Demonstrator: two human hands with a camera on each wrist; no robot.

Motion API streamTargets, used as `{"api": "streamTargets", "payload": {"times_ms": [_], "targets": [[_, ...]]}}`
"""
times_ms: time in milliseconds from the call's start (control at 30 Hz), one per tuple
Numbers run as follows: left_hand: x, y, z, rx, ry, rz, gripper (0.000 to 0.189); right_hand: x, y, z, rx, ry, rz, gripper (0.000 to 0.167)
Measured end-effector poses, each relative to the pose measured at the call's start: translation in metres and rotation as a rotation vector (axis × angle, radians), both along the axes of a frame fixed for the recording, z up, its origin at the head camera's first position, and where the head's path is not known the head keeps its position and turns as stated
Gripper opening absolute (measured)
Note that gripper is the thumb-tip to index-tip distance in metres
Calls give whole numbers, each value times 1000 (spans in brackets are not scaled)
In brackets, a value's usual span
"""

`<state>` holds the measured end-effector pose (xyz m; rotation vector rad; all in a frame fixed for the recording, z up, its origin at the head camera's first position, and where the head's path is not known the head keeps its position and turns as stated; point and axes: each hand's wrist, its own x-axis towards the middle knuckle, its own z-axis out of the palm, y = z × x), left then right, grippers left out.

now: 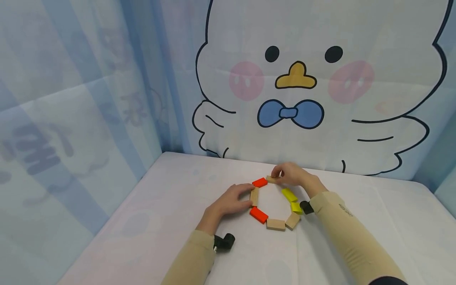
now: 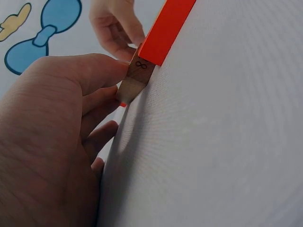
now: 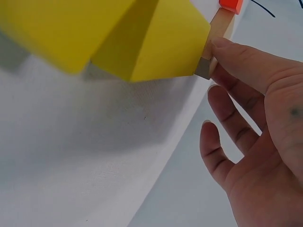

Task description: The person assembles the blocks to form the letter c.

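Small wooden, red and yellow blocks lie in a ring on the white-covered table. My left hand pinches a plain wooden block on the ring's left side between thumb and fingers; in the left wrist view a dark mark shows on its end. At the far side, my right hand pinches another plain wooden block by thumb and fingertips, its other fingers loosely bent. Between these two blocks sits a red block. A second red block lies at the ring's near left.
Two yellow blocks form the right side, close to the right wrist. Two more wooden blocks make the near side. Behind the table hangs a curtain with a cartoon bird; another curtain stands at the left.
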<state>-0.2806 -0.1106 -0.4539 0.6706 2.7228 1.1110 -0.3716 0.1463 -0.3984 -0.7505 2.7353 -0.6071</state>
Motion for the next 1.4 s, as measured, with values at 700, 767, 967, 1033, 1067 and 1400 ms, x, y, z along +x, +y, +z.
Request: {"api": "streamTargets", "payload": {"times_ms": [700, 767, 967, 1033, 1067, 1400], "targets": [[3, 3, -1, -14, -17, 13, 54, 5, 6, 1, 2, 5, -3, 20], [3, 3, 0, -8, -16, 16, 54, 6, 9, 2, -2, 12, -2, 22], [2, 1, 0, -8, -2, 4, 54, 9, 19, 7, 0, 41, 21, 22], [1, 1, 0, -13, 6, -3, 54, 12, 21, 8, 1, 48, 23, 22], [1, 1, 0, -14, 8, -4, 54, 13, 22, 9, -1, 48, 26, 22], [0, 1, -3, -19, 13, -1, 54, 25, 29, 13, -7, 63, 57, 26]]}}
